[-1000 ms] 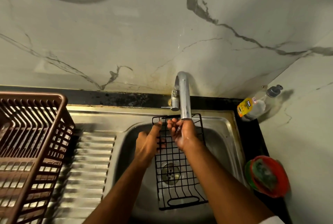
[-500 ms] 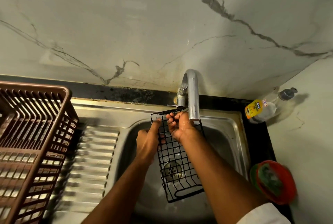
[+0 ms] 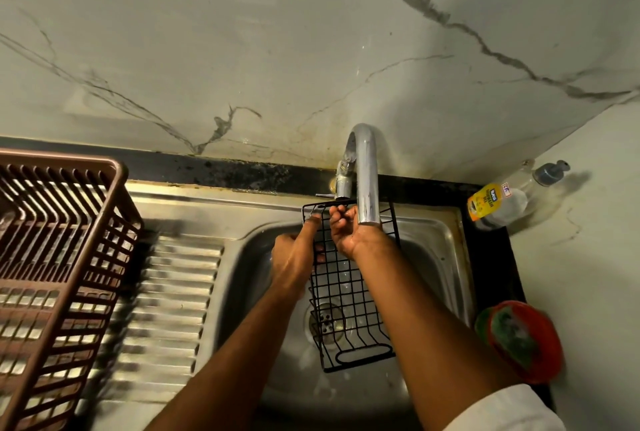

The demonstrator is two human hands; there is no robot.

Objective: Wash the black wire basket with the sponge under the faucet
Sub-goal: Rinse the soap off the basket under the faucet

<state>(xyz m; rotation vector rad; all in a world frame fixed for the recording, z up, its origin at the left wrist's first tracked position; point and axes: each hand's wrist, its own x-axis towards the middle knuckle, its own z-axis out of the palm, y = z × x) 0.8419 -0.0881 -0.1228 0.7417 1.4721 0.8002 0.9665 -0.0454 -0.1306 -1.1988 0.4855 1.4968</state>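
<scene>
Steel sink [image 3: 446, 257] under chrome faucet [image 3: 366, 184]: left hand [image 3: 294, 257] grips black wire basket [image 3: 346, 299] edge; right hand [image 3: 349, 233] curls, wet, on its top, grip unclear.

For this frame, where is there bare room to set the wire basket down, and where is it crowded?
Free: the ribbed drainboard between the brown rack and the sink bowl. Crowded: the bowl under the faucet, filled by the black wire basket, left hand and right hand; the right counter strip holds a soap bottle and red dish.
</scene>
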